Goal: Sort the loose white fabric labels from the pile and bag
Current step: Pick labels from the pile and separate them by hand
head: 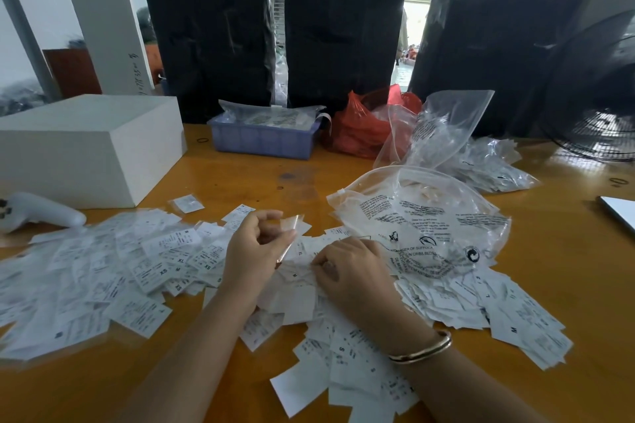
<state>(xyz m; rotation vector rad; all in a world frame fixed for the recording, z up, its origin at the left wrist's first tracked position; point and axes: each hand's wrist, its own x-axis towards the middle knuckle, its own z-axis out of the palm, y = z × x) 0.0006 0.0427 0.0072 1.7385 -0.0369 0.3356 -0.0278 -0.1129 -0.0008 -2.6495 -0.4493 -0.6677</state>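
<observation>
Fingers [271,216] of the left hand [252,251] curl to pinch one label [298,224] above the pile of white labels [144,271]; right hand [347,268] presses curled fingertips into that pile, grasp uncertain; clear printed bag [422,216] lies just beside it on the orange table [567,271].

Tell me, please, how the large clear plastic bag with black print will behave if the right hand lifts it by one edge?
The clear plastic bag is crumpled and puffed up, so it is probably thin, very light and floppy. Its glossy film likely slips between fingers. It looks nearly empty, so it may drag nearby white labels when moved.
</observation>
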